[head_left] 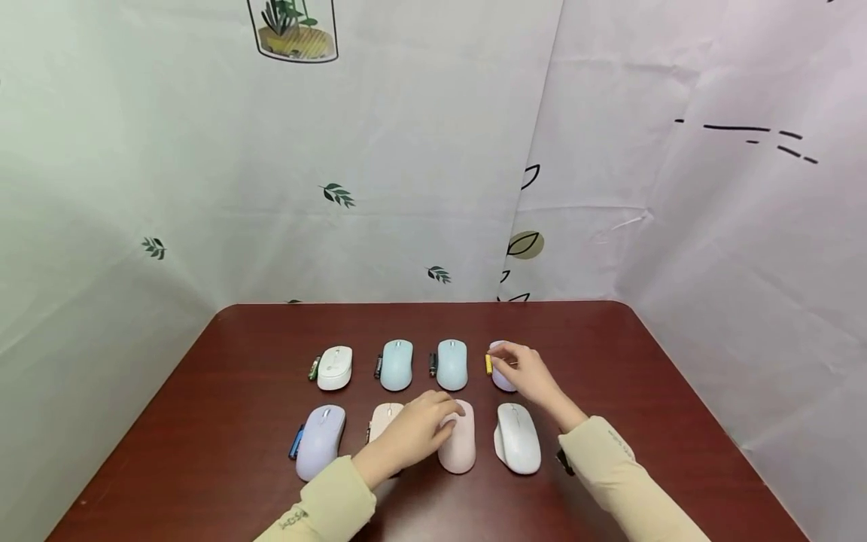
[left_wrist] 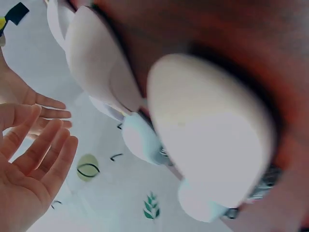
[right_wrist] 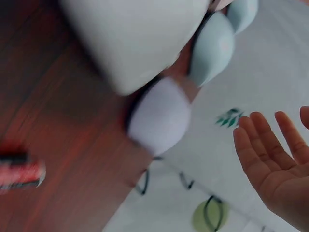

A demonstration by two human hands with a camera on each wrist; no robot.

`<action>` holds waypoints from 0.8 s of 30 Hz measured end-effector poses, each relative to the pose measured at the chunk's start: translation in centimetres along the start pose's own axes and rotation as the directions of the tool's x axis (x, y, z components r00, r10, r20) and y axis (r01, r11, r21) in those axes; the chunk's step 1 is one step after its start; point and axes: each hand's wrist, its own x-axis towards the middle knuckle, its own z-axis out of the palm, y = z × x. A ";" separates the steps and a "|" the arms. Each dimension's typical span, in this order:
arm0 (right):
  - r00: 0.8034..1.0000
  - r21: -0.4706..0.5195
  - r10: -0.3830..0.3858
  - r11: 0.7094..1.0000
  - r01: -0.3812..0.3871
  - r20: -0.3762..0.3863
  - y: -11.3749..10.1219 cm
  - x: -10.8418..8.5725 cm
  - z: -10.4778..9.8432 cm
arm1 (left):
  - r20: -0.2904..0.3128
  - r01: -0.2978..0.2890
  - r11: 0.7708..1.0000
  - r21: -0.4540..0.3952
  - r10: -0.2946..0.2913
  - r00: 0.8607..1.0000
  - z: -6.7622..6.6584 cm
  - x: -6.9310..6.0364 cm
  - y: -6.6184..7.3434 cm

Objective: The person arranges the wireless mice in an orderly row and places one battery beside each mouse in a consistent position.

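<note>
My left hand (head_left: 420,425) hovers over the front row of mice, its fingertips above the pink mouse (head_left: 457,444), and partly hides the pale beige-pink mouse (head_left: 386,416). In the left wrist view its fingers (left_wrist: 48,150) are loosely bent, with nothing between them. My right hand (head_left: 533,374) is above the purple mouse (head_left: 503,382) at the back row's right end and covers part of it. A yellow battery (head_left: 488,364) lies left of that mouse, close to my thumb tip. Relaxed, spread right fingers (right_wrist: 263,140) show in the right wrist view, holding nothing.
A white mouse (head_left: 520,440) ends the front row; a purple mouse (head_left: 320,444) with a blue battery (head_left: 296,442) begins it. Behind are a white mouse (head_left: 335,368) and two light-blue mice, batteries beside each. A red-and-black battery (right_wrist: 21,174) lies on the brown table (head_left: 223,391).
</note>
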 end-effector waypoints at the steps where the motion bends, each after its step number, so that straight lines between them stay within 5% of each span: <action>1: 1.000 -0.009 0.002 1.000 -0.002 -0.009 0.5 0.0 -0.3 | 0.008 -0.007 1.000 0.006 0.007 1.000 0.2 0.3 0.3; 12: 1.000 -0.038 0.023 0.999 -0.024 -0.019 4.3 0.3 -2.9 | 0.036 -0.149 0.988 0.045 0.147 0.988 1.5 3.7 2.3; 24: 1.000 -0.084 -0.014 0.996 0.012 -0.017 8.2 -0.6 -4.5 | 0.175 -0.203 0.976 0.077 0.187 0.967 3.1 5.4 4.4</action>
